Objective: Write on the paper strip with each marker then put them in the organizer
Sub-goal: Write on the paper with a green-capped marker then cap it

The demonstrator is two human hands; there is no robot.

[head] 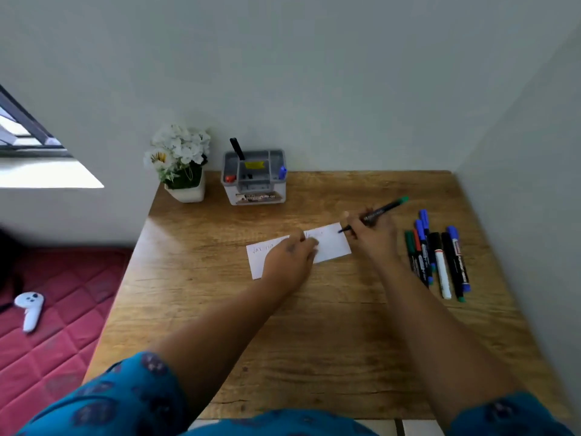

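Note:
A white paper strip (pixel 330 243) lies on the wooden table (pixel 283 341), with faint writing near its left end. My left hand (pixel 287 262) rests on the strip and pins it down with its fingers. My right hand (pixel 371 237) grips a black marker with a green end (pixel 382 211), tip down on the strip's right part. Several more markers (pixel 440 259) lie side by side on the table to the right. At the back stands the grey organizer (pixel 254 177), holding a black marker (pixel 237 148), something red and a blue marker.
A white pot of white flowers (pixel 180 162) stands left of the organizer against the wall. A wall closes the table's right side. Left of the table is a red quilted mat (pixel 56 325) with a white controller (pixel 30 309) on it.

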